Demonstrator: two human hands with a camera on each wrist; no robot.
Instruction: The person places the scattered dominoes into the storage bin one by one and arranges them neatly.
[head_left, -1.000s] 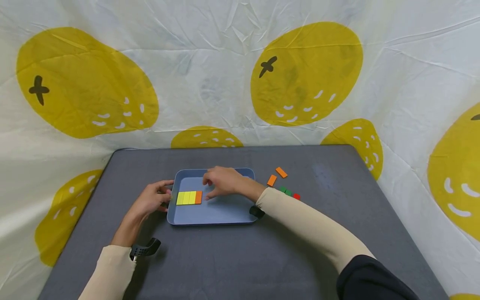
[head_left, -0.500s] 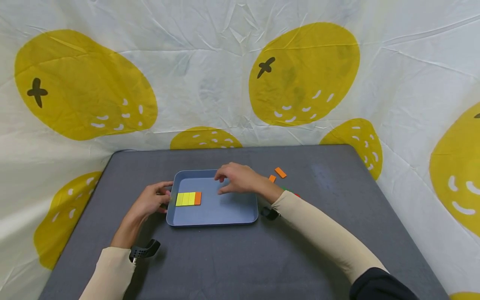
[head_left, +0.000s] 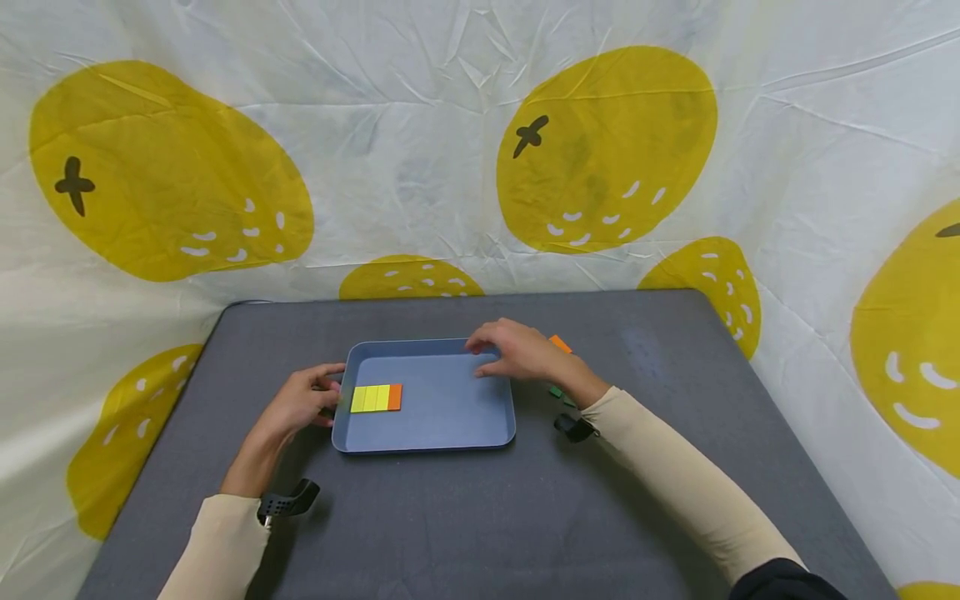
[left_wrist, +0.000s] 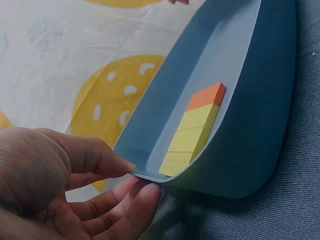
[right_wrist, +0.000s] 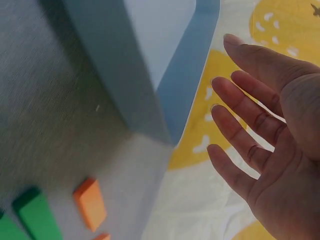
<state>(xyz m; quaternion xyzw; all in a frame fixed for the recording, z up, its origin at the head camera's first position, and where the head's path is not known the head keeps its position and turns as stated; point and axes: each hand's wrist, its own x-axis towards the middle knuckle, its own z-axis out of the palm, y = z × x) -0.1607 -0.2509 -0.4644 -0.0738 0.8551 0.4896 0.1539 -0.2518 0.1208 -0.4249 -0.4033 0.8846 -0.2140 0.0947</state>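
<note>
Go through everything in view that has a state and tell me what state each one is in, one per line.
Tray: flat on the table, holding four blocks.
Yellow blocks: three in a row, flat in the tray.
Orange block in tray: flat, touching the row's right end.
Left hand: pinching the tray's left rim.
Right hand: open, empty, over the tray's right edge.
Loose orange block: lying on the table outside the tray.
Green blocks: lying on the table.

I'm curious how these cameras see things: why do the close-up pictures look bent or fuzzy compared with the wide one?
Head view: even, soft light, sharp throughout, the table edges splayed by a wide lens. Left wrist view: the blue tray bulges into a curve, the left hand large and soft. Right wrist view: the orange block and green block are blurred, the right hand sharper.
</note>
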